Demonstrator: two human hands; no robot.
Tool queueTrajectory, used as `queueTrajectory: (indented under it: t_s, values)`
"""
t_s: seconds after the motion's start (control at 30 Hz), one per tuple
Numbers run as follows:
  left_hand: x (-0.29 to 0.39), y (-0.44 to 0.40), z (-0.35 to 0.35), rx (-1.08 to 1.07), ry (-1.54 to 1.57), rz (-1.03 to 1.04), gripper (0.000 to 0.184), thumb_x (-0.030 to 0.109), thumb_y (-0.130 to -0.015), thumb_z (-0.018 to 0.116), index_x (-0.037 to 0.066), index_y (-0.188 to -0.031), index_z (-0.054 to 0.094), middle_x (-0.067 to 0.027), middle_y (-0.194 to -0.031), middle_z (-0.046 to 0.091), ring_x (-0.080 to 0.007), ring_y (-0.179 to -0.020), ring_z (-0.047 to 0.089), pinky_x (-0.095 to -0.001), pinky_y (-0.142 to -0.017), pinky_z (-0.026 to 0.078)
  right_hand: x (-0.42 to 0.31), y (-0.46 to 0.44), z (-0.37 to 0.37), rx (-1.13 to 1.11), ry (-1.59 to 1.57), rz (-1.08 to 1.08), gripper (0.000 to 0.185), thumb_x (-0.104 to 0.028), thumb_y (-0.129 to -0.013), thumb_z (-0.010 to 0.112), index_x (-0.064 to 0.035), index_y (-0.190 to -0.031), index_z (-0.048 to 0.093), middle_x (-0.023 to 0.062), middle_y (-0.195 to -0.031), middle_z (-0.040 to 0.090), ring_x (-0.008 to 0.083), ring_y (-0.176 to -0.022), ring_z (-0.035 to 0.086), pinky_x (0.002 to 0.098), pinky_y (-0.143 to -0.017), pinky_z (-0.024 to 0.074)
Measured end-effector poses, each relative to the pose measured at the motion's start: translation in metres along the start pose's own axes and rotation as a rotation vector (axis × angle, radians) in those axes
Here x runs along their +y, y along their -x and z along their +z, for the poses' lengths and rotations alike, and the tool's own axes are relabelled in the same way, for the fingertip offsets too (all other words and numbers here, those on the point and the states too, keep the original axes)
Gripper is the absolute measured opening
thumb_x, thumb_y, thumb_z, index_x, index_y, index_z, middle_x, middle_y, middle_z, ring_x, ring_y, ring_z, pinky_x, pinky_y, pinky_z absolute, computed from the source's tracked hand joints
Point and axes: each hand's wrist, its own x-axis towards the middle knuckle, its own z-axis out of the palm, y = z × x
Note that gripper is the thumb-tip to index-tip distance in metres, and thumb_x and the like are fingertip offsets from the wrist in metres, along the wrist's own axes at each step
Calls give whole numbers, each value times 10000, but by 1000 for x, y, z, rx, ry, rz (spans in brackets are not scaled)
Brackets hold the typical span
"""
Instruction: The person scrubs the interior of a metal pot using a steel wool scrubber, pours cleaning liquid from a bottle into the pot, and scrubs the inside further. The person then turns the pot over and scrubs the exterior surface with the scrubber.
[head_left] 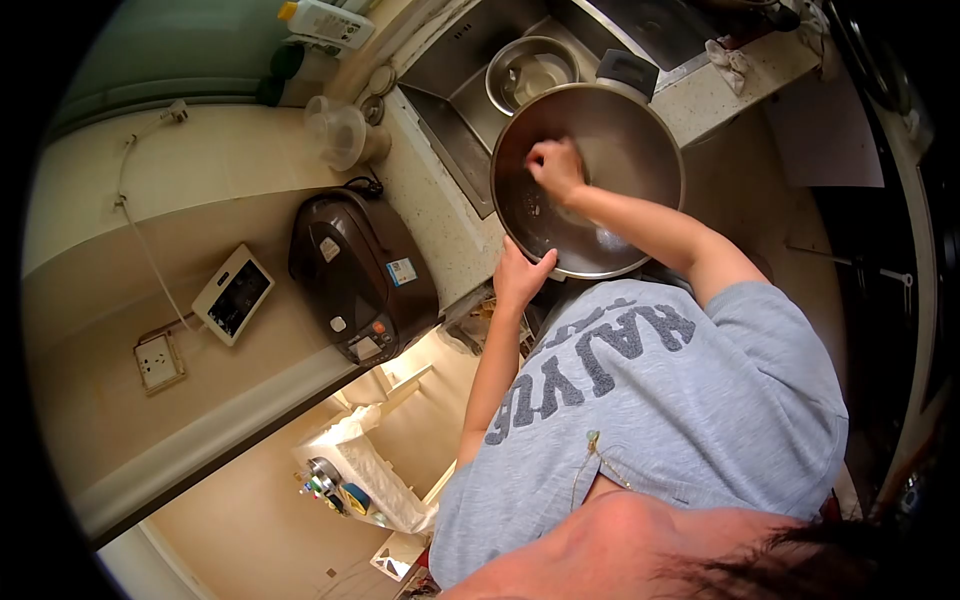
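Observation:
A large round metal pan (625,140) is tilted over the front edge of the sink, its dark handle (628,72) pointing away from me. My left hand (524,275) grips the pan's near left rim, thumb on the inside edge. Inside the pan, my right hand (557,168) is closed and slightly blurred against the inner wall; whatever its fingers hold is hidden. Small light specks and wet patches show on the pan's inner surface below that hand. Just beyond the pan, a metal bowl (494,84) sits in the sink (440,62) with something pale in it.
A dark brown appliance (365,270) stands on the counter (425,225) at the left. Clear plastic containers (340,132) and a white bottle (330,24) are near the sink's left side. A crumpled cloth (729,65) lies on the counter right of the sink.

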Motion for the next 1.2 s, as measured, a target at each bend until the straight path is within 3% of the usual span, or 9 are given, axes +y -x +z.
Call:
queueTrajectory:
  t_s: [0.23, 0.47, 0.57, 0.7, 0.73, 0.87, 1.0, 1.07, 1.2]
  values:
    - [-2, 0, 2, -15, 52, 28, 718, 522, -668, 706, -29, -1038, 429, -249, -899, 631, -397, -869, 614, -439, -736, 487, -2, 56, -59, -823, -192, -278, 79, -98, -637, 712, -105, -715, 701, 51, -762, 656, 244, -775, 533, 340, -743, 445]
    - [-4, 1, 3, -9, 48, 27, 694, 509, -672, 694, -37, -1032, 460, -236, -880, 637, -395, -856, 615, -446, -727, 484, -36, 12, 1, -137, -418, -56, 99, -121, -652, 721, -68, -734, 707, 93, -696, 660, 281, -695, 602, 362, -703, 476]
    - [-2, -1, 4, 14, 82, 33, 621, 444, -683, 668, -41, -1028, 491, -238, -858, 637, -399, -842, 613, -452, -730, 482, -28, 33, -28, -701, -456, -180, 89, -106, -650, 713, -70, -732, 709, 93, -689, 659, 281, -684, 600, 360, -695, 478]
    - [-3, 1, 7, 15, 25, -28, 578, 413, -674, 656, -16, -1033, 511, -232, -862, 639, -398, -842, 612, -464, -734, 478, -28, 21, -1, -225, -331, -383, 61, -77, -630, 694, -74, -691, 700, 77, -693, 657, 281, -693, 594, 371, -660, 481]
    - [0, 3, 5, 8, 44, -28, 572, 414, -675, 655, -15, -1025, 514, -229, -861, 641, -396, -840, 612, -464, -732, 478, -35, 17, 2, -101, -360, -118, 56, -69, -622, 690, -81, -676, 697, 78, -710, 656, 274, -729, 583, 363, -686, 478]
    - [5, 6, 4, 58, 61, -1, 542, 402, -684, 651, -23, -991, 514, -226, -854, 641, -397, -826, 613, -466, -727, 479, -30, 43, -19, -566, -335, -175, 44, -72, -625, 693, -90, -666, 695, 78, -742, 659, 271, -799, 556, 340, -740, 463]
    - [4, 5, 8, 48, -23, -26, 517, 392, -694, 643, -39, -947, 509, -245, -835, 631, -410, -812, 610, -469, -709, 484, -32, 31, -11, -476, -259, -377, 44, -72, -648, 692, -95, -685, 696, 47, -758, 661, 258, -822, 555, 355, -731, 466]
    - [4, 5, 9, 58, -13, -25, 507, 388, -696, 641, -38, -937, 508, -247, -831, 630, -410, -805, 609, -472, -704, 483, -36, 16, 13, 2, -335, 14, 58, -62, -646, 687, -98, -691, 698, 32, -766, 662, 249, -803, 546, 354, -727, 467]
    - [6, 7, 7, 105, -10, 11, 483, 376, -701, 632, -39, -912, 506, -257, -825, 624, -413, -791, 608, -479, -700, 482, -38, 56, -13, -354, -356, -229, 47, -72, -642, 692, -104, -677, 694, 36, -747, 655, 252, -774, 536, 360, -720, 466]
